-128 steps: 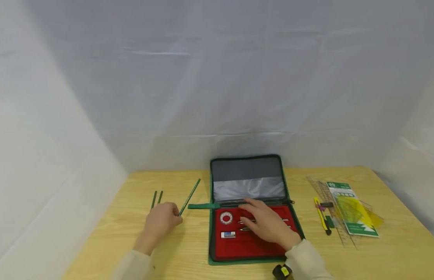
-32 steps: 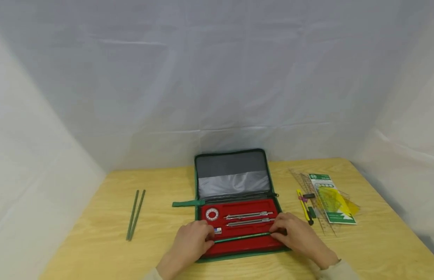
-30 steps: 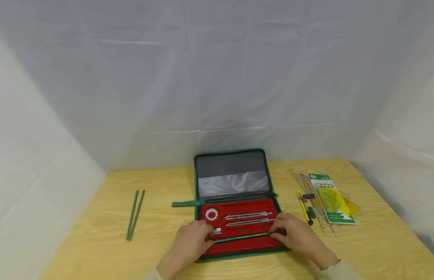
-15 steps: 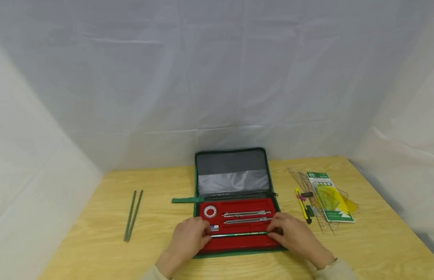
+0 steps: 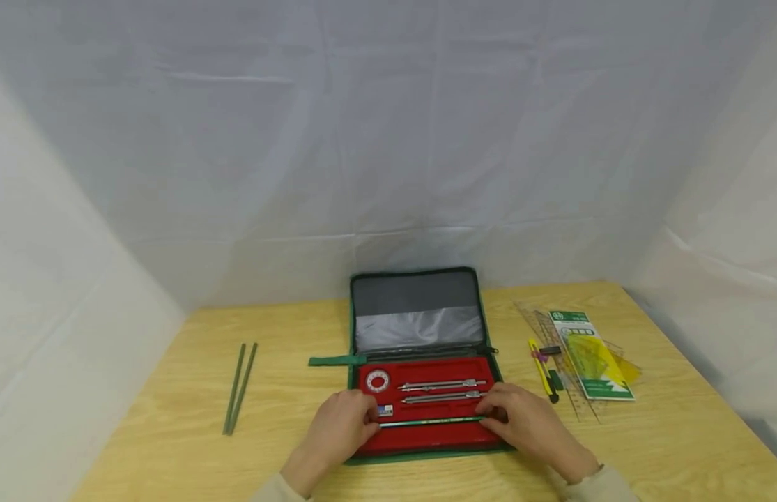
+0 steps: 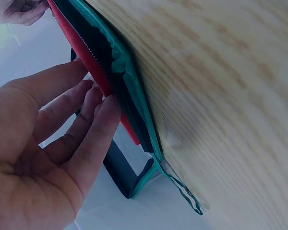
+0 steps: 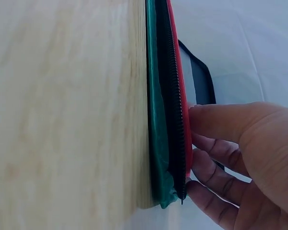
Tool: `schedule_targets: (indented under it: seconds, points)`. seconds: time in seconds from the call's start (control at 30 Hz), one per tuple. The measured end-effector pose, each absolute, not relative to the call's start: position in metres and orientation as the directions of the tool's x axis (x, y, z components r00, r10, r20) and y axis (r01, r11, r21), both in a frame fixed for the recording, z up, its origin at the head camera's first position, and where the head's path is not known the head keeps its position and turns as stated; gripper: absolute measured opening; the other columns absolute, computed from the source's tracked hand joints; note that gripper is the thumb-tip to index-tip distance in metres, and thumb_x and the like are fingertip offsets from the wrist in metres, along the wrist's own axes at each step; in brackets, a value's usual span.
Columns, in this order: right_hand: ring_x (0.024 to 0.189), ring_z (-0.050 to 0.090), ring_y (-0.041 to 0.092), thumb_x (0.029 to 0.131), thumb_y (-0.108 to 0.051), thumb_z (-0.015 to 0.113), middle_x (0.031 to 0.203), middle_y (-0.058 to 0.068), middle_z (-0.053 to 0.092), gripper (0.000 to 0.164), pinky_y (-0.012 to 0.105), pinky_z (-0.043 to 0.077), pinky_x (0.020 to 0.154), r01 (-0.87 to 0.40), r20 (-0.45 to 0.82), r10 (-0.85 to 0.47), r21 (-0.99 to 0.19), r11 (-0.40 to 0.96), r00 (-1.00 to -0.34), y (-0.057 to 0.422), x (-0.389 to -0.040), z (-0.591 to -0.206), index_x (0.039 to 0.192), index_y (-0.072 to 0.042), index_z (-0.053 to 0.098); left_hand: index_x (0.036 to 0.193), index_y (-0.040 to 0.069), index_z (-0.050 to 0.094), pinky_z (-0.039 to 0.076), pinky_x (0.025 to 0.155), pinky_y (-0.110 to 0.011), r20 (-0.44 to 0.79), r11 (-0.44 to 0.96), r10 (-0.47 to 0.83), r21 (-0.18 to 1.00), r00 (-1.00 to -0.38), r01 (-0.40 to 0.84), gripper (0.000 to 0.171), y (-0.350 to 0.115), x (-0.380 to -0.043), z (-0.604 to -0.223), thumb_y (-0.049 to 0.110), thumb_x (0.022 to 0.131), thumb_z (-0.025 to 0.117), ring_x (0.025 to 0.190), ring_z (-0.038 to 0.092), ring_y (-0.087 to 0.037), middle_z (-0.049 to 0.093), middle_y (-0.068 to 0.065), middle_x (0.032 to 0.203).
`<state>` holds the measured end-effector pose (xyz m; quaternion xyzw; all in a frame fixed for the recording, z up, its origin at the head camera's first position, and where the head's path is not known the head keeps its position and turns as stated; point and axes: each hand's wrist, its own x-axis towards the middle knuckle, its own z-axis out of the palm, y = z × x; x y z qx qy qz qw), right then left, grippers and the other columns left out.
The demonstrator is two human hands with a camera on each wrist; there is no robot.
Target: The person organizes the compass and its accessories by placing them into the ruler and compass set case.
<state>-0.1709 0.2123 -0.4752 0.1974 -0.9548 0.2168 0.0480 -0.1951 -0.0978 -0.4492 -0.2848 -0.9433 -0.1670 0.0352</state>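
Note:
A slim green pencil (image 5: 428,422) lies crosswise over the red tray (image 5: 432,439) of an open zip case (image 5: 419,296). My left hand (image 5: 338,425) pinches its left end, and my right hand (image 5: 520,418) has thumb and fingers at its right end. Behind the pencil, two silver compasses (image 5: 441,385) sit in their slots, with a white ring (image 5: 369,381) marked around its face and a small eraser (image 5: 385,410) to their left. Both wrist views show the fingers at the red tray's edge (image 7: 183,110); the pencil is hidden there.
Two more green pencils (image 5: 234,390) lie on the wooden table (image 5: 288,335) to the left. On the right are a yellow cutter (image 5: 540,366), small dark pieces (image 5: 555,380), clear rulers and a green-white packet (image 5: 591,387) under yellow set squares. White sheeting surrounds the table.
Earlier my left hand lifted the pencil beside the case while my right hovered over the tray. Now both hands have it across the tray; over the last second it has shifted only slightly.

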Motion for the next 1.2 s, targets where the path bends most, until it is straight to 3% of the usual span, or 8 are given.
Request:
schedule_targets:
  seconds: [0.2, 0.47, 0.67, 0.9, 1.2]
  points:
    - [0.069, 0.046, -0.003, 0.076, -0.028, 0.07, 0.083, -0.018, 0.054, 0.012, 0.022, 0.043, 0.057, -0.393, 0.147, -0.365, -0.379, 0.838, -0.919, 0.21, -0.174, -0.472, 0.085, -0.033, 0.064, 0.068, 0.018, 0.061, 0.038, 0.052, -0.024, 0.135, 0.785, 0.517, 0.32, -0.845, 0.531, 0.015, -0.099, -0.194, -0.448, 0.027, 0.072, 0.072, 0.058, 0.041, -0.005, 0.052, 0.009, 0.063]
    - [0.07, 0.046, 0.0, 0.081, -0.043, 0.063, 0.085, -0.019, 0.053, 0.01, 0.023, 0.043, 0.059, -0.376, 0.137, -0.352, -0.402, 0.834, -0.926, 0.208, -0.178, -0.47, 0.086, -0.034, 0.064, 0.078, 0.023, 0.064, 0.039, 0.052, -0.025, 0.123, 0.811, 0.472, 0.328, -0.873, 0.485, 0.013, -0.11, -0.194, -0.447, 0.036, 0.076, 0.067, 0.063, 0.044, -0.005, 0.053, 0.01, 0.071]
    - [0.088, 0.05, 0.006, 0.083, -0.033, 0.063, 0.1, -0.014, 0.054, 0.011, 0.029, 0.048, 0.071, -0.395, 0.237, -0.325, -0.384, 0.835, -0.916, 0.205, -0.186, -0.469, 0.094, -0.03, 0.064, 0.091, 0.018, 0.065, 0.048, 0.067, -0.036, 0.211, 0.858, 0.38, 0.281, -0.9, 0.429, 0.02, -0.124, -0.199, -0.444, 0.033, 0.078, 0.067, 0.078, 0.053, -0.014, 0.059, 0.003, 0.087]
    - [0.118, 0.043, 0.024, 0.085, -0.03, 0.061, 0.131, 0.007, 0.048, 0.029, 0.044, 0.043, 0.091, -0.427, 0.235, -0.36, -0.387, 0.817, -0.903, 0.185, -0.197, -0.464, 0.113, -0.021, 0.061, 0.105, 0.015, 0.062, 0.048, 0.074, -0.044, 0.274, 0.889, 0.31, 0.256, -0.91, 0.38, 0.032, -0.141, -0.201, -0.441, 0.032, 0.079, 0.066, 0.093, 0.055, -0.024, 0.06, -0.004, 0.104]
    - [0.125, 0.037, 0.025, 0.087, -0.037, 0.057, 0.141, 0.008, 0.039, 0.042, 0.046, 0.04, 0.095, -0.456, 0.195, -0.412, -0.417, 0.786, -0.89, 0.157, -0.205, -0.457, 0.126, -0.021, 0.053, 0.119, 0.011, 0.054, 0.043, 0.084, -0.053, 0.295, 0.909, 0.263, 0.244, -0.919, 0.338, 0.044, -0.169, -0.199, -0.439, 0.032, 0.082, 0.062, 0.109, 0.048, -0.034, 0.052, -0.014, 0.123]
